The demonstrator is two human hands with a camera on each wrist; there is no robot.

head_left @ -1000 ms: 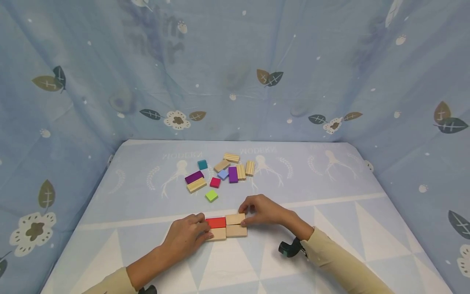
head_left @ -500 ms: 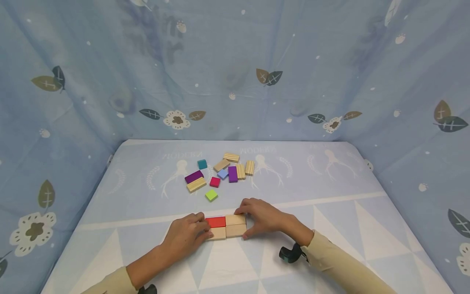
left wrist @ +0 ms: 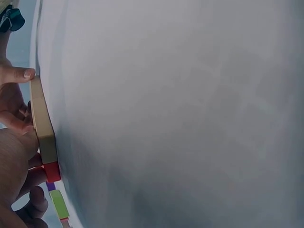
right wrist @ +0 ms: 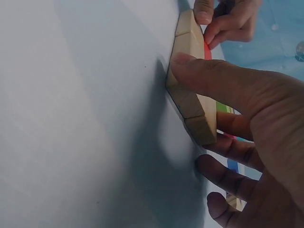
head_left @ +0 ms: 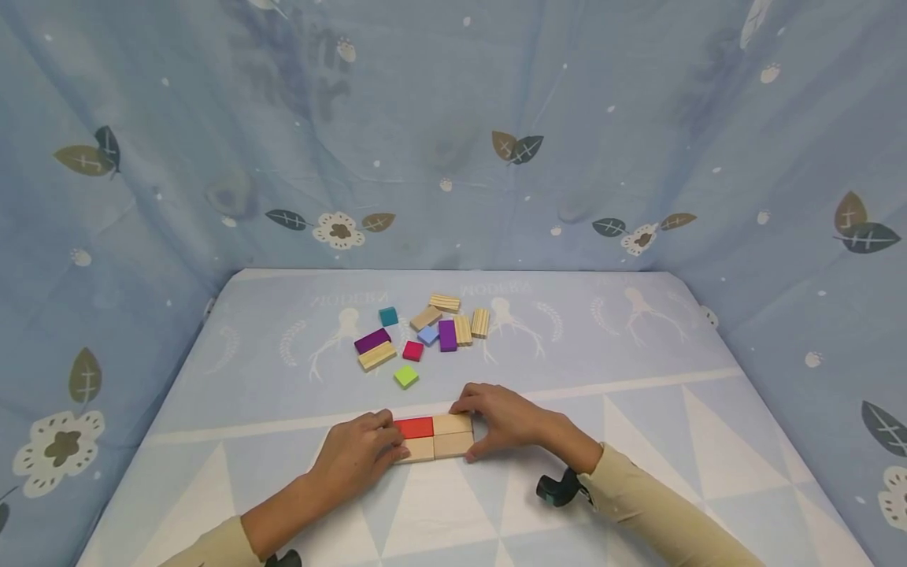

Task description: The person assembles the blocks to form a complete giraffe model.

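Four flat wooden blocks lie together as a two-by-two rectangle on the cloth. The far left one is a red block (head_left: 416,428); a plain block (head_left: 420,450) lies in front of it. Two more plain blocks (head_left: 453,445) form the right half. My left hand (head_left: 357,450) holds the left pair, its thumb at the near edge and its fingers at the far side. Around the right pair, my right hand (head_left: 509,419) has its thumb at the near corner and its forefinger at the far edge. In the right wrist view that thumb (right wrist: 190,71) presses a plain block (right wrist: 186,99).
Beyond the rectangle lie scattered blocks: a lime green block (head_left: 406,376), a crimson block (head_left: 413,351), a teal block (head_left: 388,316), a light blue block (head_left: 428,335), purple blocks (head_left: 447,335) and several plain ones. A patterned curtain (head_left: 453,157) encloses the table's back and sides.
My right thumb has slid from the right end of the rectangle to its near right corner, and the right fingers have shifted slightly left. The left hand keeps its hold.
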